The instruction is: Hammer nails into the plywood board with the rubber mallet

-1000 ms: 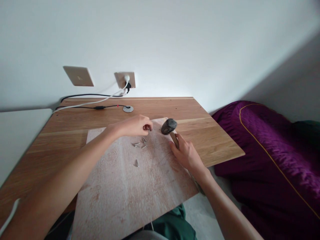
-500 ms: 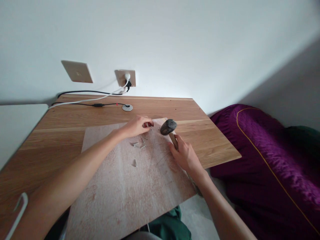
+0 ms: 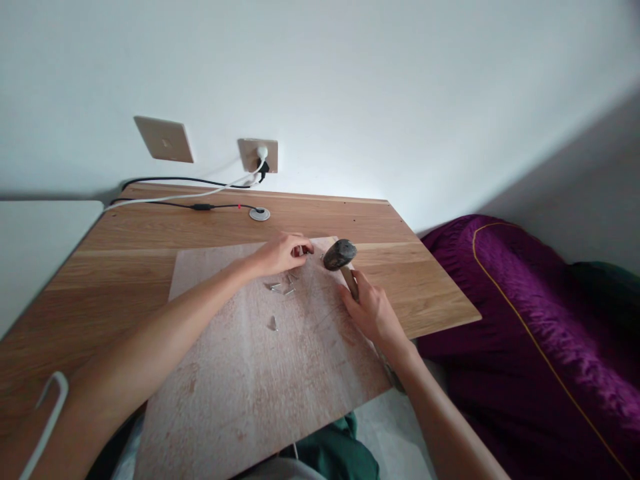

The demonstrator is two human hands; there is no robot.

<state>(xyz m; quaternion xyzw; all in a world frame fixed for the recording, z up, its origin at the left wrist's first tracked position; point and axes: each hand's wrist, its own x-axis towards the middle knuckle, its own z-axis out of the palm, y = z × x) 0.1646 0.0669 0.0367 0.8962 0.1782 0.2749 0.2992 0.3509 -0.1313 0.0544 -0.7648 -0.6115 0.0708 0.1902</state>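
My right hand [image 3: 374, 312] is wrapped round the wooden handle of a hammer [image 3: 340, 255]. Its dark, blocky head hangs over the far right part of a pale wooden board [image 3: 240, 380]. Just left of the hammer head, my left hand [image 3: 280, 255] pinches a small nail [image 3: 309, 253] between thumb and fingers, mostly hidden by them. Another nail [image 3: 321, 256] shows beside the hammer head. Several loose silver nails [image 3: 289, 291] lie on the board below my left hand, and one more nail [image 3: 275, 323] lies nearer me.
The board rests on a wooden desk [image 3: 125, 280] and overhangs its near edge. Cables run from a wall socket [image 3: 257, 157] past a round cable grommet [image 3: 259, 214]. A white panel [image 3: 47, 247] stands at left, a white hook [image 3: 53, 413] at lower left, purple cloth [image 3: 495, 333] at right.
The view has shifted slightly, so the desk and board appear a little further right. Both hands keep nearly the same place over the board, the hammer still held beside the left hand.
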